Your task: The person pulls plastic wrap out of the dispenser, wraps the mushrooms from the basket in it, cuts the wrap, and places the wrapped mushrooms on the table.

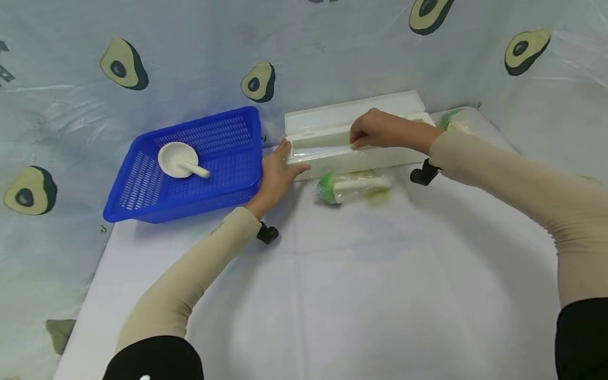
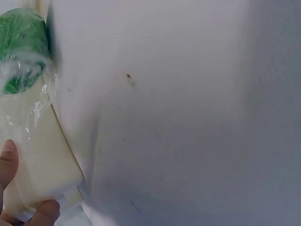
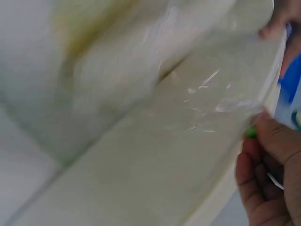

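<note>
A long white box (image 1: 328, 160) lies with its lid (image 1: 356, 110) folded back; clear film (image 3: 207, 89) covers its front face. My left hand (image 1: 277, 171) rests on the box's left end, thumb stretched along the front and fingers straight at the corner. At the front rim, my right hand (image 1: 375, 130) pinches a small green piece (image 3: 251, 132) between thumb and finger, right at the film's edge. Just in front lies an object with a green end (image 1: 326, 188) and a white stem (image 1: 358, 184), in clear wrap. The left wrist view shows that wrapped green end (image 2: 23, 37) beside the box.
To the left stands a blue perforated basket (image 1: 199, 199) holding a white round bowl-like thing (image 1: 173, 155) with a short handle-like stem (image 1: 195, 169). Another wrapped item with a green end (image 1: 450, 119) lies right of the box. Behind hangs an avocado-print sheet (image 1: 190, 47).
</note>
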`<action>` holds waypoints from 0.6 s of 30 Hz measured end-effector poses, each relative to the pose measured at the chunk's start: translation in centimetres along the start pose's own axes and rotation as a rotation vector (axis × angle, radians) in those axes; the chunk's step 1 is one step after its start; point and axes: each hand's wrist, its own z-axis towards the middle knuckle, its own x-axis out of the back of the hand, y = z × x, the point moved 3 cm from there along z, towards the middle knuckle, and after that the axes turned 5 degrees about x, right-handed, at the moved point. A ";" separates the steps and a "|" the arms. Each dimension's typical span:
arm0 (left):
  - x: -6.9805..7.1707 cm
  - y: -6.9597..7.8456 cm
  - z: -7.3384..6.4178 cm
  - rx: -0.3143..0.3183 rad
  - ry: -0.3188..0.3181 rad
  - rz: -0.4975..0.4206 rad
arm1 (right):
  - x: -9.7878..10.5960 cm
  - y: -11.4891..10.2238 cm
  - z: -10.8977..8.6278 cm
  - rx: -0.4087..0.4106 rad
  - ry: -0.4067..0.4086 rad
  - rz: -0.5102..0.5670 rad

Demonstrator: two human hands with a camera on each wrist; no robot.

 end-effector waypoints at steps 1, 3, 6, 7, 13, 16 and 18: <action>0.1 -0.1 0.0 -0.010 -0.002 0.004 | -0.1 -0.6 1.2 0.010 -0.029 -0.009; 0.3 -0.5 0.0 -0.020 -0.008 -0.007 | -0.4 -1.7 3.2 0.008 -0.070 -0.019; 0.4 -0.7 -0.1 0.005 0.000 -0.025 | -0.7 -2.9 5.4 0.030 -0.095 -0.024; 0.5 -0.8 -0.1 0.010 0.004 -0.020 | -0.9 -3.5 6.2 0.048 -0.089 -0.017; 0.3 -0.9 -0.2 0.030 -0.010 -0.114 | -2.0 -6.8 11.2 0.081 -0.098 0.027; 0.3 -0.8 -0.2 0.045 -0.026 -0.149 | -2.1 -6.9 12.0 0.070 -0.102 0.045; 0.4 -0.8 -0.1 0.057 -0.049 -0.155 | -1.9 -6.7 11.9 0.063 -0.084 0.055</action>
